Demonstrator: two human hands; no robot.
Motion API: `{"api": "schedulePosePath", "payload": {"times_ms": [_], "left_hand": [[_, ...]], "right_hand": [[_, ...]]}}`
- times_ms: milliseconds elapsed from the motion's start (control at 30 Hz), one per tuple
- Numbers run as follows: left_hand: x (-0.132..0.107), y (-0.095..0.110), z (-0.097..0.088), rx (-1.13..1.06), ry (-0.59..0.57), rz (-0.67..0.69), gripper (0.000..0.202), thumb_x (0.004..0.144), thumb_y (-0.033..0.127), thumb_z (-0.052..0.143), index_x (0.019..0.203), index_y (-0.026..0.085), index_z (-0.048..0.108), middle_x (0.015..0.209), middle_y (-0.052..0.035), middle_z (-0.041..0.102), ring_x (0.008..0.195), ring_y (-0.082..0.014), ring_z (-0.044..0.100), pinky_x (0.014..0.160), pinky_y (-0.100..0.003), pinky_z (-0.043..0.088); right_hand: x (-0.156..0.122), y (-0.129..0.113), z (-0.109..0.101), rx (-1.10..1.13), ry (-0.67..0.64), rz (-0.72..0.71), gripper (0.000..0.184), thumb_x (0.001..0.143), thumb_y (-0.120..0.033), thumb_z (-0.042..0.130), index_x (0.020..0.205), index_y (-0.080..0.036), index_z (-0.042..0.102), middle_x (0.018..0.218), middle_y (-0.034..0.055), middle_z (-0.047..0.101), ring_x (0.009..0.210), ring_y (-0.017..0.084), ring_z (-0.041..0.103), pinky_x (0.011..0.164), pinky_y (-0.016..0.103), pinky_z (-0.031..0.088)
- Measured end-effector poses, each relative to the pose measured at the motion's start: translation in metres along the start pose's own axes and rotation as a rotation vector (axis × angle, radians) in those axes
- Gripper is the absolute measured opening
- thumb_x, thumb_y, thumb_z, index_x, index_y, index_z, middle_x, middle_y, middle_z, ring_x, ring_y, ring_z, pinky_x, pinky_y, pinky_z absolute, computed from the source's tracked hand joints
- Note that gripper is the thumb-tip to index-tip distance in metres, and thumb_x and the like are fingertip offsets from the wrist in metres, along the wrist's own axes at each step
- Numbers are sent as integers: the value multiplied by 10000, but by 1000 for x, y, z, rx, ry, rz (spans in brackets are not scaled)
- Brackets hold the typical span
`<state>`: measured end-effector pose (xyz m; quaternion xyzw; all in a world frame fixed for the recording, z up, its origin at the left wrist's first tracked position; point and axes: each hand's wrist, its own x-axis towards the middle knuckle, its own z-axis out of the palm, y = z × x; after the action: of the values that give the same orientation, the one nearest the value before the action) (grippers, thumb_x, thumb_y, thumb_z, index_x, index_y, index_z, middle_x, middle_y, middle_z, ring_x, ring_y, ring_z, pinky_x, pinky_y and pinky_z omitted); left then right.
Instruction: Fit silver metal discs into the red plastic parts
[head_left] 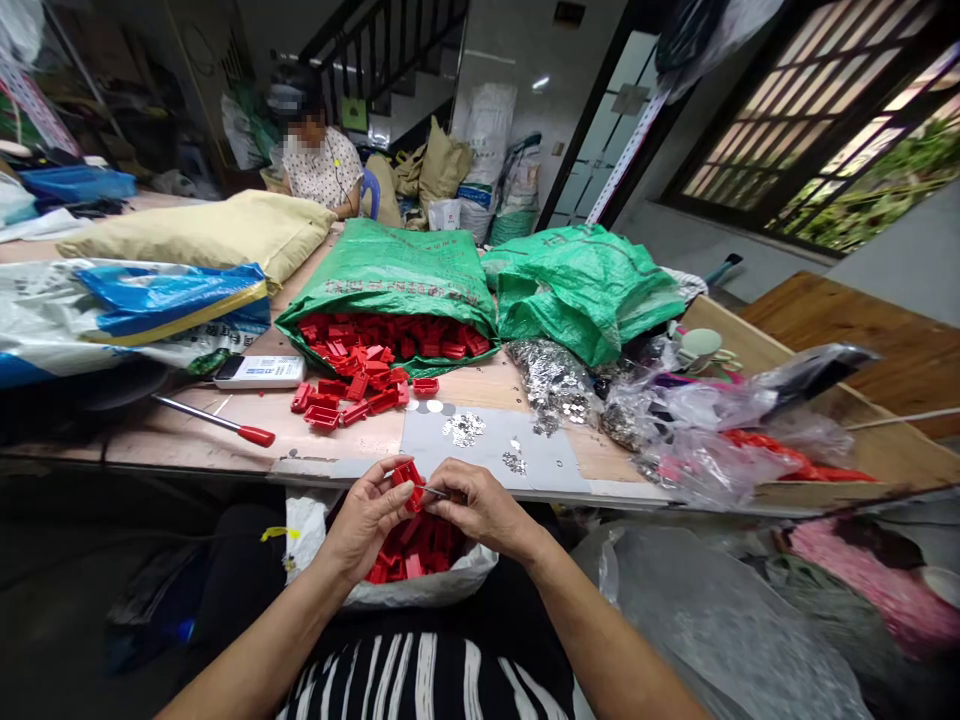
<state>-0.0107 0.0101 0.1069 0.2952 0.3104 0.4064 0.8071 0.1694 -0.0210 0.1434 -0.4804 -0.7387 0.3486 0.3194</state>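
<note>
My left hand (369, 515) pinches a small red plastic part (406, 474), hollow and box-like, at the table's front edge. In my right hand (480, 502) is a slim metal-tipped tool (429, 490), its tip at the red part; the fingers hide most of its handle, so its kind is unclear. Under both hands an open white sack (457, 585) on my lap holds many similar red parts (420, 550). On a grey sheet (551, 462) just beyond lie small silvery metal pieces (465, 429) in two loose piles.
A green woven sack (409, 260) spills red parts (356, 390) onto the table. To the left lie a red-handled rod (225, 423) and a white box-like device (260, 372). Bagged metal pieces (555, 380) and a cluttered wooden tray (915, 455) are right. Another person (322, 165) sits behind.
</note>
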Motion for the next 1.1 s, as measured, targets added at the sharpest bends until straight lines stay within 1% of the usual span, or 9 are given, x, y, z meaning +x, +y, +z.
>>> {"api": "schedulePosePath", "payload": {"times_ms": [167,267,400,533,633,733,833,900,1100], "left_hand": [[-1,3,1,3,-55,4,442,719,172,741,1132,188,585,915,-52,722,816,-144,682,785,-262,527],[-2,3,1,6,-65,11,442,724,179,737,1139,200,586,941,-51,722,851,-147,677,808,-267,520],[1,1,-2,46,-62,29,482,729,206,733,1180,201,563,960,-55,713,880,-157,669,822,-272,508],[12,-2,-9,231,-64,120,464,694,210,753,1117,215,562,981,-39,705,863,-150,656,803,-267,504],[24,-2,-16,490,-42,272,366,672,209,755,997,213,586,980,-28,695,865,-161,645,819,-284,499],[35,-1,-21,755,-16,403,310,676,201,726,968,223,627,931,-9,693,842,-170,641,830,-292,491],[43,-1,-25,885,-9,418,349,676,194,706,1019,241,662,901,3,703,817,-172,643,805,-281,493],[47,-2,-26,914,-8,406,383,676,199,703,1055,248,676,941,-4,715,847,-183,650,821,-288,491],[51,-1,-27,942,-39,394,363,678,231,714,1041,242,696,960,-20,722,881,-199,656,851,-297,487]], "right_hand": [[-1,6,4,64,6,25,100,800,-178,668,897,-201,663,875,6,600,780,121,560,711,227,430],[-3,12,5,123,32,89,162,777,-253,707,917,-199,646,860,-5,606,729,115,534,662,223,414],[-8,19,2,149,76,140,221,854,-344,615,1021,-200,622,906,11,615,742,121,528,681,235,426],[-12,25,0,13,117,120,279,944,-316,455,1153,-226,616,961,40,567,873,144,544,814,276,437],[-11,30,3,-95,124,139,283,932,-257,464,1160,-230,630,889,34,556,842,144,551,798,271,438],[-8,34,8,-168,137,183,276,886,-219,529,1142,-219,630,852,27,612,786,146,568,755,269,437],[-4,36,9,-215,148,218,210,851,-201,566,1043,-210,652,854,21,659,780,147,590,736,263,433],[-1,37,9,-254,143,217,165,849,-198,565,979,-209,666,861,22,669,792,148,597,730,259,430],[6,38,9,-311,135,190,177,849,-173,560,971,-209,683,900,36,669,828,148,603,755,258,438]]}}
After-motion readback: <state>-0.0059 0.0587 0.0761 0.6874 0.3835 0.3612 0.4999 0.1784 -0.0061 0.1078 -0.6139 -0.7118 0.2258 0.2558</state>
